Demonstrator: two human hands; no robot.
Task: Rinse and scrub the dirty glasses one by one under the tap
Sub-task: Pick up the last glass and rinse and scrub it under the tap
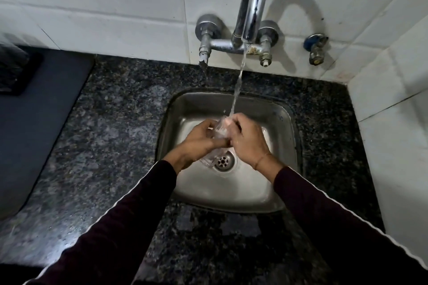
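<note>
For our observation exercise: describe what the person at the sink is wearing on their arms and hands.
Both arms are in long, dark maroon sleeves with a thin white line running along the outer edge. The cuffs stop short of the wrists. The left hand is bare. The right hand is bare too, with a thin thread or bangle round its wrist. No gloves are worn.

Both sleeved arms reach forward, wrists converging. Left hand (201, 139) and right hand (247, 138) meet, fingers (234, 120) curled inward.

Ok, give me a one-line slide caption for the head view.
Both hands, left hand and right hand, hold a clear glass under the running tap over the sink.
</note>
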